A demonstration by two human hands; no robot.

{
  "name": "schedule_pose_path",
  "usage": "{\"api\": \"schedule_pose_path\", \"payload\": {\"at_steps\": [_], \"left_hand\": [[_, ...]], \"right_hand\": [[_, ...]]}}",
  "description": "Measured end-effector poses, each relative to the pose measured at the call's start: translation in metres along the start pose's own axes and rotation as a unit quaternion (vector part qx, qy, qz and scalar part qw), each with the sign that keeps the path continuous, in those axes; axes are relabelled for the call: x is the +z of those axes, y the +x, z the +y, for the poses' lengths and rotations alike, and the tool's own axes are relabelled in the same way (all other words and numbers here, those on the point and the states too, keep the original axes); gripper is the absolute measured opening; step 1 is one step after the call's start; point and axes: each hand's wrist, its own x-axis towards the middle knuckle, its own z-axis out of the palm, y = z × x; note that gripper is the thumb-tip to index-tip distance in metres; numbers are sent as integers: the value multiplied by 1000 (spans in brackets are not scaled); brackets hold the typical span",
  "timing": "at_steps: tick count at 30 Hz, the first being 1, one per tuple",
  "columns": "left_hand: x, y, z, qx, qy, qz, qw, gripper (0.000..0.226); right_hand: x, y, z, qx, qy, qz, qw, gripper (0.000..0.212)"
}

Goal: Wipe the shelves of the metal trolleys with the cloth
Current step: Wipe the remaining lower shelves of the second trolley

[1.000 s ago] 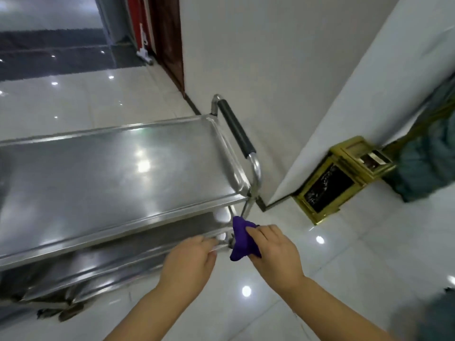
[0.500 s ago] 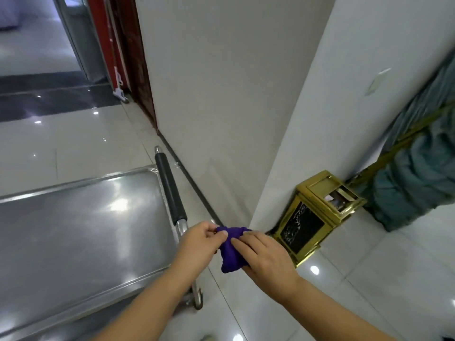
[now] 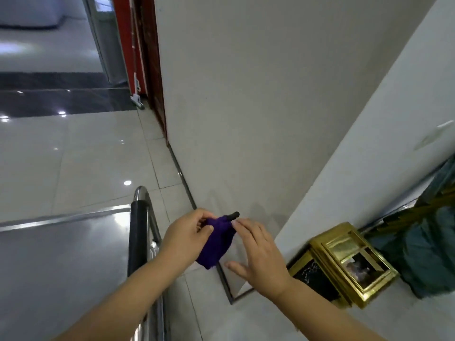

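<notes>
Left hand (image 3: 187,238) grips the purple cloth (image 3: 216,244); right hand (image 3: 258,257), fingers straight, touches its top; trolley (image 3: 61,254) left of both

You will find no text, label, brand, number or sign here that can be read. The gold-coloured square metal bin (image 3: 327,244) on the floor at the near right has a dark front panel (image 3: 311,275) with pale marks, but they are too blurred to make out. The pale wall plate (image 3: 435,135) at the far right shows no lettering you can read.
</notes>
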Motion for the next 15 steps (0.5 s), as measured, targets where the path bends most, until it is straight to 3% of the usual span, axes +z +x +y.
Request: {"api": "schedule_pose_path", "payload": {"at_steps": [3,7,9,11,13,15], "left_hand": [[-4,29,-1,-8,11,32,999,23],[-16,58,1,-30,4,102,994,25],[-26,74,1,-43,3,137,990,22],[-40,91,-1,-55,-2,171,984,17],[-56,106,-5,-65,-10,199,978,17],[-76,121,-14,-76,18,236,969,20]], "right_hand": [[10,53,31,-3,41,-19,999,77],[24,128,50,80,206,-201,954,102],[36,164,51,110,306,-232,917,90],[51,196,47,106,394,-249,878,64],[69,227,42,84,416,-251,870,37],[85,261,34,76,423,-246,869,25]]}}
